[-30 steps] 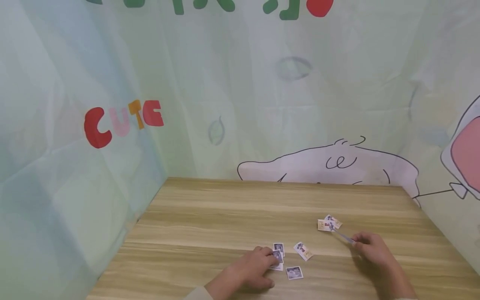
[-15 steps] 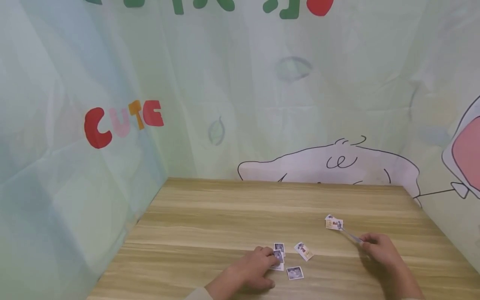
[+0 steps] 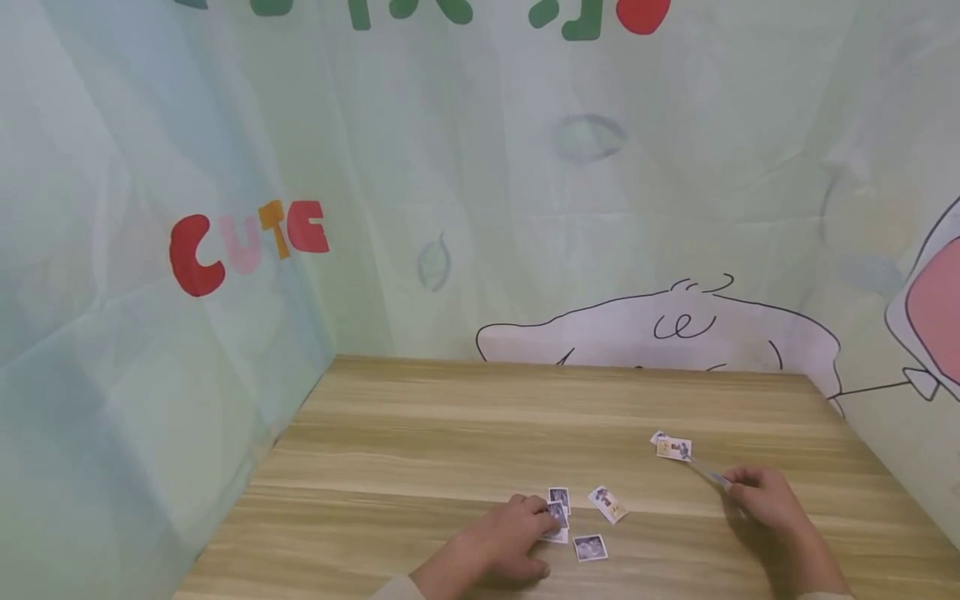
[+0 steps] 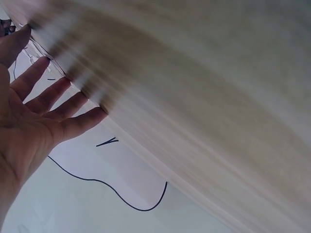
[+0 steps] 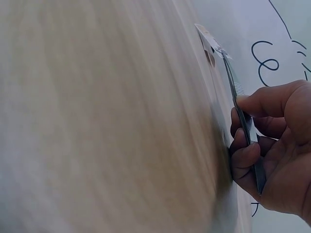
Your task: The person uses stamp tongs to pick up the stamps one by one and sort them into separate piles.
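Observation:
My right hand pinches a pair of slim metal tweezers between thumb and fingers. At their tips is a small printed picture card, tilted up from the wood in the right wrist view. Under its left edge another card peeks out, mostly hidden. My left hand rests on the table, fingers spread and fairly straight, with fingertips on a small dark-pictured card that overlaps others. In the left wrist view the fingertips touch the tabletop.
Between the hands lie a coloured card and a dark-pictured card. One more dark card sits just beyond the left fingertips. The wood-grain table ends at a printed cloth backdrop behind and at both sides.
My right hand has shifted a little to the right with the tweezers, drawing the card at their tips rightward across the card beneath. My left hand has stayed in place.

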`<state>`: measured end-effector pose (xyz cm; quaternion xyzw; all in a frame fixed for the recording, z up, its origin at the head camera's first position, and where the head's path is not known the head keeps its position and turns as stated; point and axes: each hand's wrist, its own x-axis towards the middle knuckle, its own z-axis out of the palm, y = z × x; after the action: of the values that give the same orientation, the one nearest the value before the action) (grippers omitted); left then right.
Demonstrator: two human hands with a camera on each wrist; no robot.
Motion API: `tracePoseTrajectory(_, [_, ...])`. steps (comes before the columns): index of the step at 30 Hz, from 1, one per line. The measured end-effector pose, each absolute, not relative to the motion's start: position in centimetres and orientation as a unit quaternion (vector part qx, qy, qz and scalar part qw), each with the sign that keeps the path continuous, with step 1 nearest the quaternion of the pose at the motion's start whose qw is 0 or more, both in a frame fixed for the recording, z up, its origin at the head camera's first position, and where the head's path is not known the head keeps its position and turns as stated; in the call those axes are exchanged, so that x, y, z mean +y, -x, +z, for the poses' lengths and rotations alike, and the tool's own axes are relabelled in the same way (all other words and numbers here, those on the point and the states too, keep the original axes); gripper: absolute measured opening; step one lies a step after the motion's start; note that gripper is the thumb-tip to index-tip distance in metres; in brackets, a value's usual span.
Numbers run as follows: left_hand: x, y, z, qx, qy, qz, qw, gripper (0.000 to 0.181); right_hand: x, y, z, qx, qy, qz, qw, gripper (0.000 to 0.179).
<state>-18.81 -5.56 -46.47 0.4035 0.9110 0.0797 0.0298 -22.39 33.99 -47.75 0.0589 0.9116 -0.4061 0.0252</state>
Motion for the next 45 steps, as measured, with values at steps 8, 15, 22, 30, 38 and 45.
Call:
tracePoseTrajectory(8, [-5.6, 18.8, -46.4, 0.91, -0.406, 0.078, 0.031, 0.049, 34.0, 22.4, -47.6, 0.926, -0.069, -0.37, 0.012, 0.029])
tracePoseTrajectory(15, [-5.6, 19.0, -46.6, 0.91, -0.406, 0.078, 0.03, 0.05, 34.1, 22.2, -47.3, 0.922, -0.081, -0.378, 0.0, 0.029])
tracePoseTrajectory(22, [-5.7, 18.9, -46.6, 0.911, -0.403, 0.078, 0.03, 0.051, 34.2, 22.1, -47.3, 0.917, -0.091, -0.388, 0.011, 0.031])
tracePoseTrajectory(30, [-5.6, 18.9, -46.5, 0.91, -0.407, 0.078, 0.026, 0.051, 33.6, 21.2, -46.9, 0.926, -0.059, -0.374, 0.005, 0.027])
tracePoseTrajectory(38, [-5.6, 19.0, -46.7, 0.911, -0.405, 0.075, 0.027, 0.053, 32.5, 20.3, -46.0, 0.917, -0.056, -0.395, 0.022, 0.029])
tracePoseTrajectory(45, [-5.6, 18.9, -46.7, 0.911, -0.403, 0.087, 0.025, 0.053, 31.9, 19.6, -45.9, 0.907, -0.018, -0.421, 0.014, 0.025])
